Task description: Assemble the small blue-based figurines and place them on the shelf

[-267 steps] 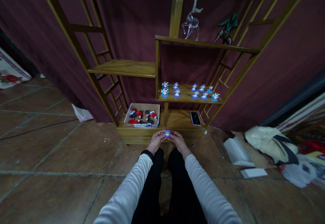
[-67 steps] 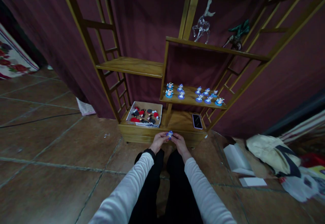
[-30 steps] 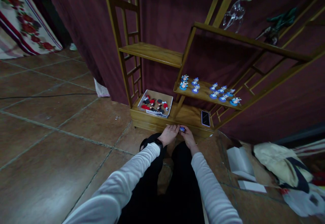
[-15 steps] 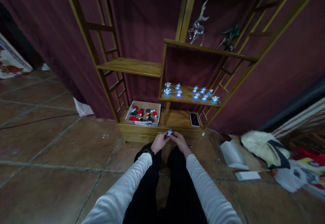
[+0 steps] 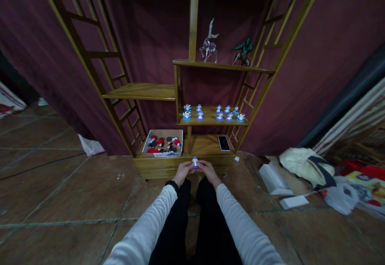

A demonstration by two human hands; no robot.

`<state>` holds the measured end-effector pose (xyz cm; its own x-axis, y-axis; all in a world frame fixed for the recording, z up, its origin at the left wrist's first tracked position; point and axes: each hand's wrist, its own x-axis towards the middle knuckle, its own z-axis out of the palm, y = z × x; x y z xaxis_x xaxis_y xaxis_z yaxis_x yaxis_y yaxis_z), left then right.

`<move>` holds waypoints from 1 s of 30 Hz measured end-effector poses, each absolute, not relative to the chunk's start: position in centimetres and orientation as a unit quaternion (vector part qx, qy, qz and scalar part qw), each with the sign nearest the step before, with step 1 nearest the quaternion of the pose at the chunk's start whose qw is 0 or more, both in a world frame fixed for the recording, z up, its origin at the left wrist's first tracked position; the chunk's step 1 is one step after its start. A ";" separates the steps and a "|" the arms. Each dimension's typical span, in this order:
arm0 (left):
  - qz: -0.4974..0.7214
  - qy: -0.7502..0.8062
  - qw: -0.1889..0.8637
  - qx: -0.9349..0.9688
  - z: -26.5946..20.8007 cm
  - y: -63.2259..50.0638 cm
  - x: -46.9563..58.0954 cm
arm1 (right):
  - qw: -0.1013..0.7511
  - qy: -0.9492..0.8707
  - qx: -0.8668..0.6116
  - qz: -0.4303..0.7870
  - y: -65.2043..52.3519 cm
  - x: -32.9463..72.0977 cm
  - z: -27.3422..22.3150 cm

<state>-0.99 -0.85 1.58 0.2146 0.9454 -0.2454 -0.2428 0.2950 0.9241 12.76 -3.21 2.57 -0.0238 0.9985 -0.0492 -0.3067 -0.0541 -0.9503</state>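
Observation:
A small purple-and-white figurine stands upright between my two hands, just in front of the cabinet's lower front. My left hand grips it from the left, fingers closed at its side and base. From the other side my right hand pinches it too. Similar blue, purple and white figurines stand in two rows on the small wooden shelf above. Left of the hands, a cardboard box on the bottom board holds several red and black figurines.
A phone lies on the bottom board at right. Higher up stand a clear deer ornament and a dark green figure. On the floor to the right are white boxes, a cream bag and a plastic bag.
My view has swung a little to the right and up, so the cabinet sits lower and further left. The figurine in my hands has turned more upright and faces me.

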 end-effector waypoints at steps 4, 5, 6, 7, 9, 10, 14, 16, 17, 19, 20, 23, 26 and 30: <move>0.438 0.434 0.684 0.390 1.7 -0.5 -1.5 | 0.551 -0.399 -0.438 0.588 -2.6 12.3 2.2; 0.438 0.431 0.687 0.388 1.7 -0.4 -1.5 | 0.554 -0.394 -0.447 0.582 -2.4 12.1 1.9; 0.442 0.427 0.688 0.384 1.6 -0.2 -1.6 | 0.555 -0.391 -0.457 0.575 -2.1 12.0 1.6; 0.446 0.425 0.689 0.381 1.5 -0.1 -1.5 | 0.557 -0.390 -0.464 0.568 -1.8 11.8 1.4; 0.455 0.429 0.685 0.374 1.3 0.1 -1.4 | 0.558 -0.396 -0.470 0.558 -1.3 11.7 0.8; 0.460 0.432 0.681 0.372 1.3 0.2 -1.3 | 0.558 -0.399 -0.474 0.552 -1.1 11.6 0.5; 0.460 0.438 0.679 0.369 1.0 0.5 -0.9 | 0.558 -0.401 -0.497 0.529 -0.4 11.8 -0.3; 0.455 0.444 0.678 0.369 0.9 0.6 -0.7 | 0.557 -0.399 -0.503 0.526 -0.2 12.1 -0.4; 0.453 0.447 0.677 0.369 0.9 0.7 -0.6 | 0.556 -0.398 -0.505 0.527 -0.1 12.2 -0.4; 0.452 0.450 0.678 0.365 1.0 0.8 -0.3 | 0.554 -0.396 -0.504 0.531 0.0 12.5 -0.3; 0.453 0.450 0.679 0.362 1.1 0.9 -0.1 | 0.554 -0.395 -0.502 0.534 0.0 12.6 -0.2; 0.463 0.449 0.683 0.343 1.2 0.8 0.4 | 0.555 -0.392 -0.491 0.545 -0.1 12.9 0.2; 0.474 0.446 0.689 0.320 1.4 0.7 0.8 | 0.567 -0.384 -0.477 0.552 -0.1 13.0 0.4; 0.480 0.448 0.687 0.312 1.5 0.6 0.9 | 0.572 -0.374 -0.465 0.563 -0.1 12.9 0.5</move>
<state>0.90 0.62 1.51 0.1385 0.9389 -0.3151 -0.3796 0.3442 0.8587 12.88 -0.13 0.54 0.0859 0.9917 -0.0955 -0.2960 -0.0661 -0.9529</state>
